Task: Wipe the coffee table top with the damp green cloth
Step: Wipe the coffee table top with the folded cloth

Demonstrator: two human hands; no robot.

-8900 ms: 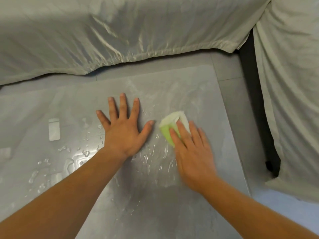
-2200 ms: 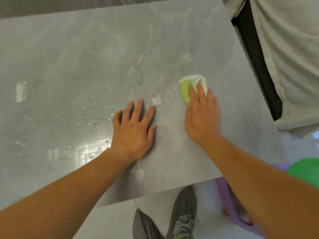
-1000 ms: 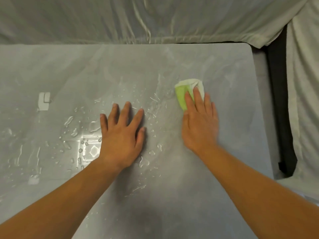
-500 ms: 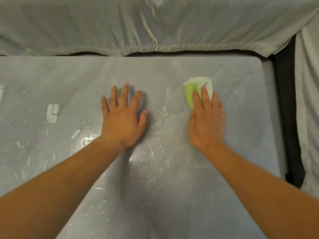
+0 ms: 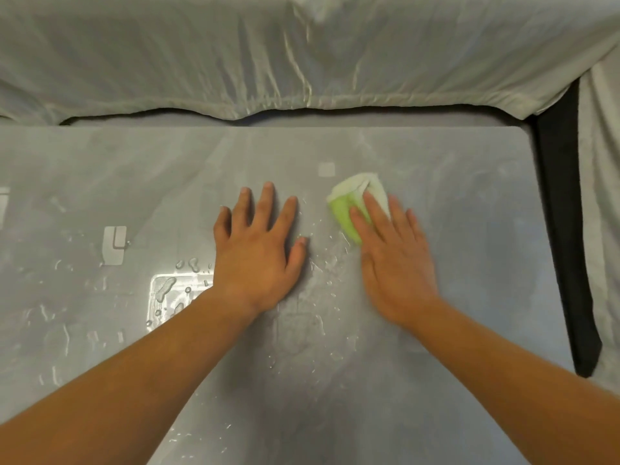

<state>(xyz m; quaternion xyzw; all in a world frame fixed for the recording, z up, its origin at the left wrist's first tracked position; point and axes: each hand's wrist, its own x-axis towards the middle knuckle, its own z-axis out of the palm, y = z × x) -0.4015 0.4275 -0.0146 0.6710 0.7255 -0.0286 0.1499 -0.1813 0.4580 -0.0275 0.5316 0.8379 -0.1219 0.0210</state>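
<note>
On the wet grey surface [image 5: 469,229], the right hand [image 5: 396,260] presses the green cloth [image 5: 345,213] flat-fingered while the left hand [image 5: 258,253], spread, braces and could slip on droplets.

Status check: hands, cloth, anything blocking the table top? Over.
Left hand flat on the coffee table, holding nothing. Right hand pressing the green cloth, fingers straight. Water droplets left of the hands; no obstacle seen.

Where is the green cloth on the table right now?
In the head view, the green cloth lies right of centre on the table top, under the fingers of the right hand.
</note>
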